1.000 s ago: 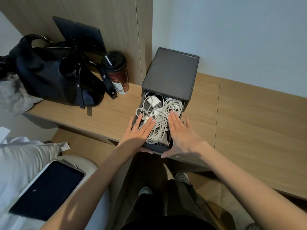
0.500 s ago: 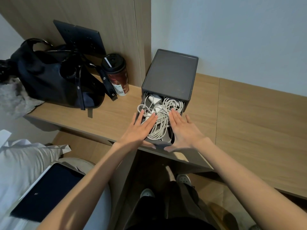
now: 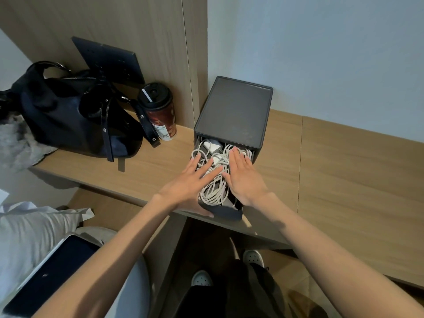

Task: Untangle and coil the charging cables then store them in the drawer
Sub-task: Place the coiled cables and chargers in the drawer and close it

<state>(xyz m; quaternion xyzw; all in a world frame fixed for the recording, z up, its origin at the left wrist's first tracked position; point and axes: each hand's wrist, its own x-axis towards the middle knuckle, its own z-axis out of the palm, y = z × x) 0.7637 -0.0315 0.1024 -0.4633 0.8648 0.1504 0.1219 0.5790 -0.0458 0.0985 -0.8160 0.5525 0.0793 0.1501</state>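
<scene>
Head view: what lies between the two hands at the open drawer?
The head view shows a bundle of white charging cables between the left hand and the right hand. It lies inside the open drawer, and the straight fingers of both hands rest on it.

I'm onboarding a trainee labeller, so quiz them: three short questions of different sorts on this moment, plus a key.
1. True or false: the white charging cables lie in the open drawer.
2. What stands just left of the grey drawer unit? A) coffee cup B) kettle C) lamp
3. Fill in: the left hand and right hand rest on the cables with fingers ____ (straight/curled).
Key: 1 true; 2 A; 3 straight.
</scene>
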